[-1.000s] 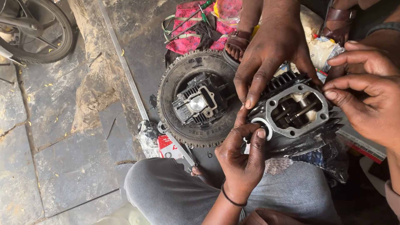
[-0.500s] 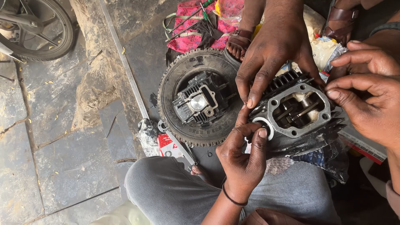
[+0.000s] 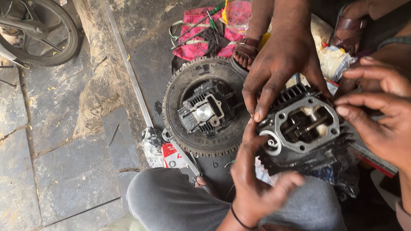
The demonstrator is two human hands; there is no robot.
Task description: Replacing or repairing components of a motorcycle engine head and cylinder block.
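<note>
The engine cylinder head (image 3: 306, 128) sits on the person's lap, at the near right. The left hand (image 3: 252, 179) touches its left edge, grip loose and open; the right hand (image 3: 376, 115) fingers its right rim, holding nothing. Another person's hand (image 3: 280, 68) presses the far edge. Held so lightly, it could slide off onto the stone floor (image 3: 72, 171).

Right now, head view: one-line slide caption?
Left hand and right hand steady a cylinder head; another person's hand presses its edge.
</note>
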